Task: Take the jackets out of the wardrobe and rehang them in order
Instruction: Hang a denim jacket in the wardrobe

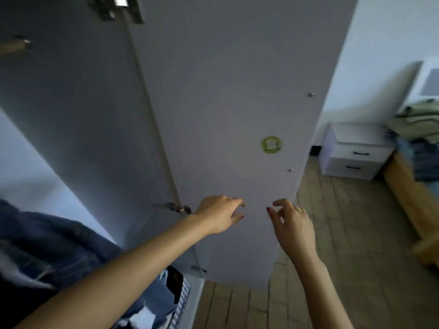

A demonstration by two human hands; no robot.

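Head view: jackets (59,252) inside wardrobe (78,119)

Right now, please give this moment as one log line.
stage: at open pale grey wardrobe door | left hand: open, near door | right hand: open, empty | dark blue denim jackets: inside wardrobe

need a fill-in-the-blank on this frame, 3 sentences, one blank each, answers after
1. The round sticker on the open wardrobe door is ____ in colour.
2. The bedside cabinet by the far wall has ____ drawers.
3. A ring shows on the right hand; the left hand reaches toward the door, and both hands hold ____.

Missing words: green; two; nothing
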